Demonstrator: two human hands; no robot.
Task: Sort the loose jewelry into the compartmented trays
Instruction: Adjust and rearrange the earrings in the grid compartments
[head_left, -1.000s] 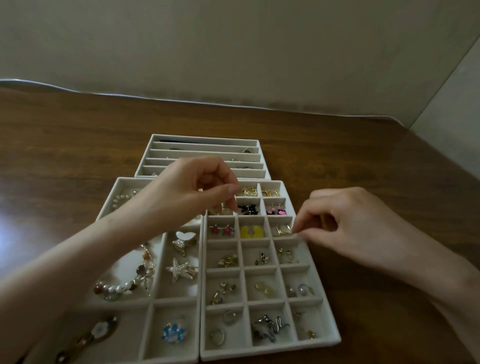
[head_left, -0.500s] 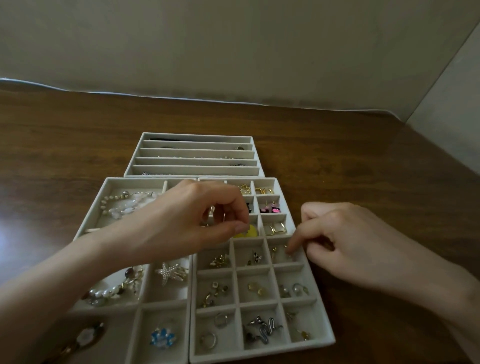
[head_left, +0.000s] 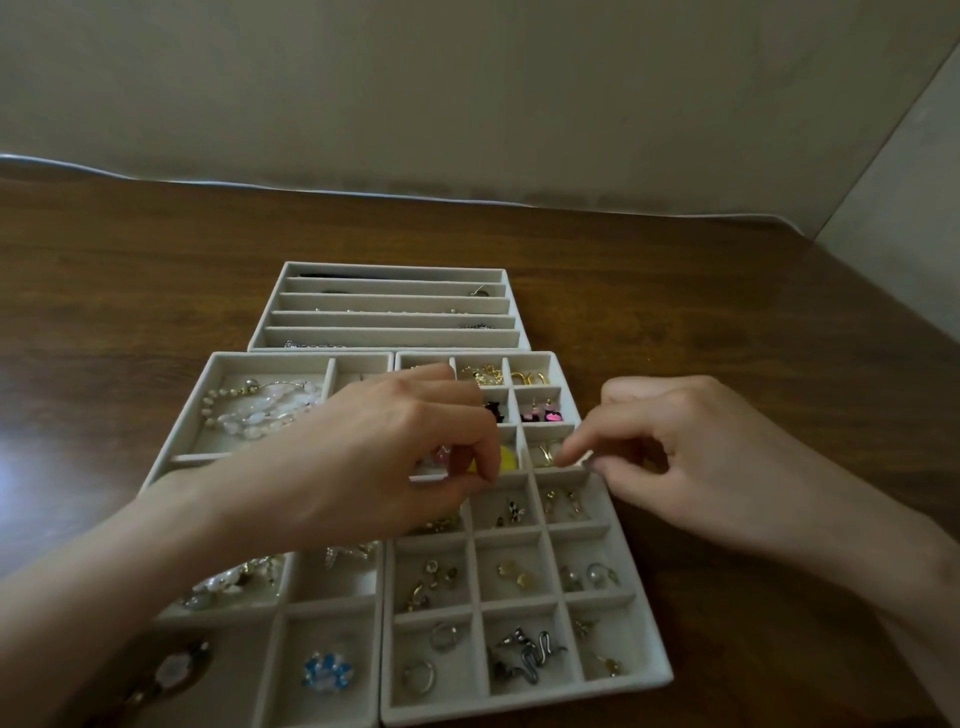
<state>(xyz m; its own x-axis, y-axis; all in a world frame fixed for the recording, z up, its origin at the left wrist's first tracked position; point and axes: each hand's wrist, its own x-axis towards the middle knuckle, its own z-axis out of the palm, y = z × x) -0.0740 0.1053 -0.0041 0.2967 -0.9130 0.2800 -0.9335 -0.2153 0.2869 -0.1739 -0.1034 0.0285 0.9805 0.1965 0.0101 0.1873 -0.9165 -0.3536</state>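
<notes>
Three grey felt trays lie on a wooden table. The small-compartment tray (head_left: 655, 667) at front right holds earrings and rings. My left hand (head_left: 384, 457) reaches over it with its fingers curled down, pinching a yellow earring (head_left: 506, 460) in a middle compartment. At the tray's right rim, my right hand (head_left: 675, 457) pinches the wall, with the index tip inside the compartment of gold hoops (head_left: 544, 451) and the thumb outside. My left forearm hides part of the large-compartment tray (head_left: 208, 387), which holds pearl bracelets (head_left: 260, 410).
A long-slot tray (head_left: 387, 270) with chains lies behind the other two. Front compartments hold a blue flower piece (head_left: 327, 670), a silver snake ring (head_left: 530, 657) and a starfish brooch under my wrist. Bare wood stretches right and left; a wall closes off the back.
My left hand came down from above the tray into the yellow earring's compartment. My right hand stayed at the tray's right rim. The camera view tilted, so the trays sit lower and nearer.
</notes>
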